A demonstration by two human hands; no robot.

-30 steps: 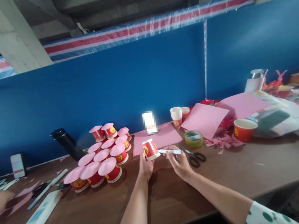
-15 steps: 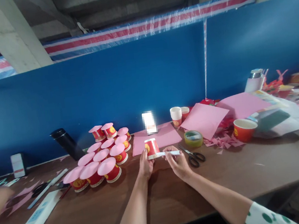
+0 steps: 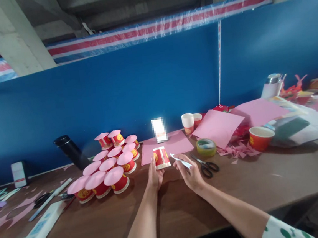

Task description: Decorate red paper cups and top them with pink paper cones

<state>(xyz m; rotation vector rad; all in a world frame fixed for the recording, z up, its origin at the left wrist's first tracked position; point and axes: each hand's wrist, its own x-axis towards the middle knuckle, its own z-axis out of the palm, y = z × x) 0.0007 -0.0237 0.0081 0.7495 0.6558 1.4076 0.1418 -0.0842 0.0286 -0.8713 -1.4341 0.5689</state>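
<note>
1. Table (image 3: 271, 182): brown, long, cut off at both sides; far-right clutter blurred, hard to make out.
2. Pink sheets (image 3: 218, 126): three counted, flat or propped near the blue wall.
3. Capped cups (image 3: 114, 178): about twelve, pink-topped, grouped left of the hands; rear ones partly hidden.
4. Left hand (image 3: 155, 176): clamped on the cup (image 3: 161, 158), upside down, raised above the table's middle, just in front of a pink sheet. Much as half a second ago.
5. Right hand (image 3: 191, 173): closed on the white stick (image 3: 180, 160). Changed: stick now tilted, tip pulled slightly away from the cup's rim; earlier level and touching it. What the stick is, hard to tell.
6. Hands close together, not touching.
7. Red bowl (image 3: 260, 137): one, open, right of the scraps.
8. Tape roll (image 3: 206, 147): one, just beyond the scissors (image 3: 206, 166); one pair there, a second pair dim at far left.
9. Gone from the left edge: the blurred other hand seen earlier.
</note>
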